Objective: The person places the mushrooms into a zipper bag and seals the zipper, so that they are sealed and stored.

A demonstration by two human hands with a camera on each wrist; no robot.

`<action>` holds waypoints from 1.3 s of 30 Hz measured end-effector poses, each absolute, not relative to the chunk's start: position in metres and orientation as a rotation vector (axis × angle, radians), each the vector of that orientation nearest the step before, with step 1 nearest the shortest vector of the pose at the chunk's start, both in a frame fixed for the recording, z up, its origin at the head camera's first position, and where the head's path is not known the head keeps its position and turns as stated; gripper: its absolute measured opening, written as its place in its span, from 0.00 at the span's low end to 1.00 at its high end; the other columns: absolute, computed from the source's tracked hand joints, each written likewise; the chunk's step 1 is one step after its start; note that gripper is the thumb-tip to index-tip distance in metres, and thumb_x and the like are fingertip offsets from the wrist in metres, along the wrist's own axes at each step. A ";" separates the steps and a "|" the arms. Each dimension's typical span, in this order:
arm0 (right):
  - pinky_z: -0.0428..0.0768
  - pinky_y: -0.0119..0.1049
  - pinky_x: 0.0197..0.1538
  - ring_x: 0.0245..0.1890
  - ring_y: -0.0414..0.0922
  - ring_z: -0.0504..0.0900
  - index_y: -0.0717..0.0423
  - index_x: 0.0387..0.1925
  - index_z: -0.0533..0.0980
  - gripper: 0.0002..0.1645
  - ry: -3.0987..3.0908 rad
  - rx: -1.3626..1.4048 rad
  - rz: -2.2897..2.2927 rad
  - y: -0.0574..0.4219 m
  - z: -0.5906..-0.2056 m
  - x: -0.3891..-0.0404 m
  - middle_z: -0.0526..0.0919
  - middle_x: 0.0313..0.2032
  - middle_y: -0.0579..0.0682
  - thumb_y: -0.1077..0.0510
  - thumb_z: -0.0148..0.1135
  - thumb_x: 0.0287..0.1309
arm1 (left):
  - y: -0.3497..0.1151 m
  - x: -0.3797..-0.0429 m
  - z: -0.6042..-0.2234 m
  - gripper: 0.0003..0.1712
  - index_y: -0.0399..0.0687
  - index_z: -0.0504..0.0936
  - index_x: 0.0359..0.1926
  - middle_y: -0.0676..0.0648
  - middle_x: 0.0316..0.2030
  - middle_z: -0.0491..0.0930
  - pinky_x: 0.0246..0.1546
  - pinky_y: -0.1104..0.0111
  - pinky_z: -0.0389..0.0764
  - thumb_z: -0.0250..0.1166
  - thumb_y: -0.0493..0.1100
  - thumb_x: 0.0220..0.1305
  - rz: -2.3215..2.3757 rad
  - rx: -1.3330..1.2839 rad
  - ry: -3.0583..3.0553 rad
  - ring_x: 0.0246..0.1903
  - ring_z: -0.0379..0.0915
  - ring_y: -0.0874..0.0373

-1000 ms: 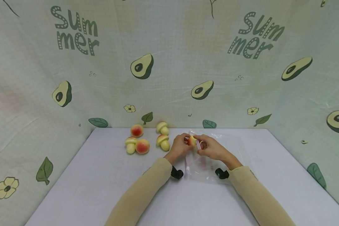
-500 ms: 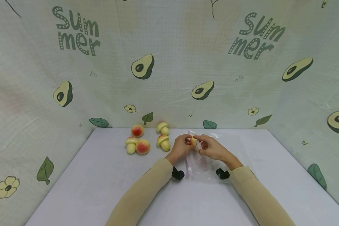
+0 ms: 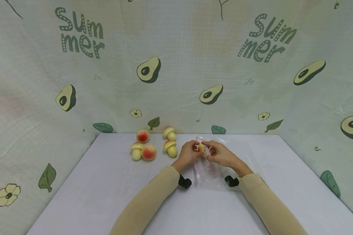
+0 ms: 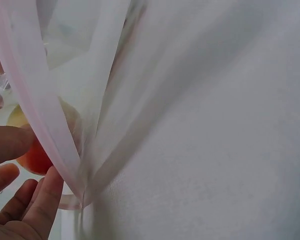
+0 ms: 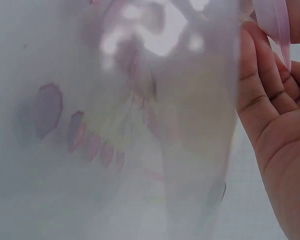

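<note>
a round red-and-yellow piece (image 3: 201, 148) at the mouth of a clear plastic bag (image 3: 216, 176)
left hand (image 3: 189, 151) pinches the piece; right hand (image 3: 222, 154) pinches the bag's pink rim (image 3: 207, 150).

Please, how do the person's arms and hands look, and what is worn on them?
The left hand and right hand are bare. Long beige sleeves reach the wrists, with small unreadable markings. A small black attachment shows at each wrist.

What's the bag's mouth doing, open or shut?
Open: in the left wrist view, the edges of the bag part in a V, with the left hand holding a red-yellow piece there.
</note>
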State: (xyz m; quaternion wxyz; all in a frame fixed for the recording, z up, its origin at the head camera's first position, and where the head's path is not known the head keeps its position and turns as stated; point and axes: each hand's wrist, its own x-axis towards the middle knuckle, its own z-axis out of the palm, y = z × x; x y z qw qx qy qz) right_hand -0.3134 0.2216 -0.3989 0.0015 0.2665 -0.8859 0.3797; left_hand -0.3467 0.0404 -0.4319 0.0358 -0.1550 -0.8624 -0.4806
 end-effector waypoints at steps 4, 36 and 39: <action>0.71 0.31 0.28 0.32 0.46 0.70 0.61 0.64 0.68 0.37 -2.791 0.821 1.200 0.221 -0.399 -0.312 0.73 0.37 0.50 0.68 0.64 0.49 | 0.039 -0.345 -0.433 0.24 0.42 0.79 0.49 0.45 0.39 0.78 0.36 0.72 0.78 0.75 0.39 0.50 -1.483 -0.474 -2.649 0.37 0.76 0.59; 0.70 0.31 0.27 0.33 0.46 0.69 0.59 0.64 0.68 0.36 -2.827 0.751 1.209 0.220 -0.402 -0.313 0.71 0.37 0.51 0.65 0.65 0.51 | -0.023 -0.319 -0.415 0.21 0.41 0.79 0.50 0.43 0.45 0.77 0.52 0.61 0.75 0.71 0.37 0.54 -1.330 -0.607 -2.401 0.47 0.72 0.50; 0.69 0.31 0.26 0.33 0.46 0.69 0.61 0.64 0.68 0.36 -2.814 0.766 1.221 0.220 -0.402 -0.314 0.71 0.36 0.51 0.66 0.66 0.51 | -0.029 -0.321 -0.415 0.19 0.41 0.80 0.48 0.43 0.44 0.78 0.51 0.60 0.75 0.71 0.37 0.54 -1.239 -0.572 -2.335 0.46 0.73 0.50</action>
